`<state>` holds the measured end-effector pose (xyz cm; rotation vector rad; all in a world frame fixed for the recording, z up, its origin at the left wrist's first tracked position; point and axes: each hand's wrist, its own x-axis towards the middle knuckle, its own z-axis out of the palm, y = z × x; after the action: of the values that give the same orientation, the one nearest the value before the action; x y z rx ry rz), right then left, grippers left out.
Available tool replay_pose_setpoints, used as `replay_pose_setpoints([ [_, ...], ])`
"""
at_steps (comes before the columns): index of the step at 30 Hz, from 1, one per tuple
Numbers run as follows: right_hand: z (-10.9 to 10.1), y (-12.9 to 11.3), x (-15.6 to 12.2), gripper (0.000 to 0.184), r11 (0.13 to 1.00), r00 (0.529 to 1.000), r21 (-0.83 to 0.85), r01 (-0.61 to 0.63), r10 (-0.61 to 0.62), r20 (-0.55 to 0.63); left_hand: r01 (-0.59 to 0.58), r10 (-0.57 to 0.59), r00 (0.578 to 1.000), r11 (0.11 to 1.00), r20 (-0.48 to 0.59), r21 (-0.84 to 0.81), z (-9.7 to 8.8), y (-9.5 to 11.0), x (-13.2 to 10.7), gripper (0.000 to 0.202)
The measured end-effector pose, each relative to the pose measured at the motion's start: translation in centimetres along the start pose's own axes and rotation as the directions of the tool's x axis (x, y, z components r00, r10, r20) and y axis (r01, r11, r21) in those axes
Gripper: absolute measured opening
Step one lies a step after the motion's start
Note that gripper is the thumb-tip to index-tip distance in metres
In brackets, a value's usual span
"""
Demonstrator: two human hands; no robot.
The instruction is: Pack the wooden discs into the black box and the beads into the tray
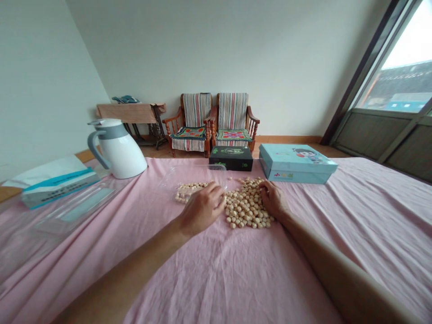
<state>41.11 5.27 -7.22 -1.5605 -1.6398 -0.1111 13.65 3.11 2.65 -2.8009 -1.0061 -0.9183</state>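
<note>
A pile of small round pale-tan pieces (248,204), like little balls, lies loose on the pink cloth; their exact kind I cannot tell. My left hand (204,207) is at the pile's left edge, over the near right side of a clear plastic container (173,173), its fingers curled together. More of the same pieces (189,188) lie in that container, partly hidden by the hand. My right hand (275,200) rests against the pile's right edge with bent fingers drawn together. What either hand's fingertips hold is too small or hidden to make out.
A white-and-grey jug (123,150), a tissue pack (62,184) and a clear plastic lid or tray (84,207) are at the left. Behind the pile stand a black box (231,158) and a light-blue box (297,164). Two wooden armchairs (211,119) are beyond the table.
</note>
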Motion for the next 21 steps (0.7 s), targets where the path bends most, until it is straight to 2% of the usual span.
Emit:
replay_pose_setpoints([
  [2,0.0,0.0,0.0,0.019,1.000,1.000,0.002,0.007,-0.007,0.002,0.041,-0.036,0.976,0.999,-0.215,0.022,-1.1,-0.3,0.5,0.012],
  [3,0.0,0.0,0.0,0.019,1.000,1.000,0.003,0.009,-0.009,0.002,0.049,-0.036,0.957,0.998,-0.289,0.037,-1.4,-0.6,0.6,0.016],
  [4,0.0,0.0,0.0,0.019,1.000,1.000,0.003,0.009,-0.009,0.002,0.039,-0.020,0.947,0.998,-0.322,0.052,-1.4,-0.8,0.6,0.019],
  [5,0.0,0.0,0.0,0.019,1.000,1.000,0.002,0.009,-0.009,0.001,0.009,0.012,0.951,0.998,-0.309,0.067,-1.2,-1.0,0.4,0.019],
  [7,0.0,0.0,0.0,0.019,1.000,1.000,-0.004,0.010,-0.010,-0.002,-0.069,0.082,0.982,0.994,-0.170,0.080,-0.3,-1.1,-0.2,0.016],
  [9,0.0,0.0,-0.1,0.019,1.000,1.000,-0.012,0.018,-0.018,-0.012,-0.112,0.108,0.993,0.990,0.054,0.088,1.0,-0.9,-0.8,0.017],
  [11,0.0,-0.1,-0.1,0.019,1.000,1.000,-0.015,0.017,-0.017,-0.018,-0.086,0.050,0.965,0.987,0.257,0.132,2.1,-0.4,-1.3,0.019],
  [13,-0.1,-0.1,-0.1,0.020,1.000,1.000,-0.013,0.002,-0.002,-0.011,-0.040,-0.039,0.927,0.979,0.374,0.201,2.9,0.0,-1.5,0.022],
  [17,-0.2,-0.2,0.0,0.021,1.000,1.000,-0.010,-0.020,0.020,0.004,-0.011,-0.106,0.894,0.966,0.434,0.259,3.2,0.2,-1.6,0.025],
  [21,-0.1,-0.2,0.0,0.020,1.000,1.000,-0.023,-0.015,0.015,0.003,-0.044,-0.022,0.905,0.988,0.426,0.145,2.4,-0.1,-1.5,0.021],
])
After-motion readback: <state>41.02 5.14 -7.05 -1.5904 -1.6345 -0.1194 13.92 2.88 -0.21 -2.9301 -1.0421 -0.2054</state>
